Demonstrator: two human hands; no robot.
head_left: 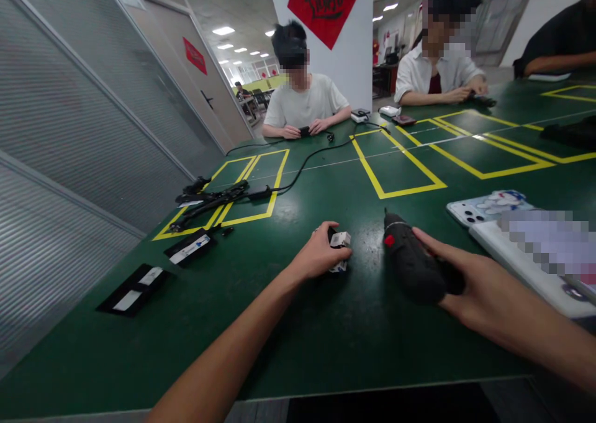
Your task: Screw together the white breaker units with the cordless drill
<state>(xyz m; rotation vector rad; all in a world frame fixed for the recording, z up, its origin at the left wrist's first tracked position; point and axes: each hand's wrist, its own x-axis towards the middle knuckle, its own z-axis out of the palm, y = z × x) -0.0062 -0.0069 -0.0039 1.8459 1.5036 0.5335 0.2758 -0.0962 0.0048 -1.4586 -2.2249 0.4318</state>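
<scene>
My left hand (321,252) is closed around a small black and white block-shaped item (341,240) on the green table, near the middle. Its white top and one side show between my thumb and fingers; its exact kind I cannot make out. To the right, my right hand (459,274) grips a black cordless screwdriver (407,255) with a red button on its side. The tool's thin bit points away from me, toward the far side of the table. A short gap separates the screwdriver from the item in my left hand.
Two black pouches with white labels (189,248) (133,289) lie at left. Behind them sit black jointed gear (214,202) and a cable (305,162). Yellow tape rectangles (414,196) mark the green table (298,354). Phones (484,209) lie at right. Several people sit opposite.
</scene>
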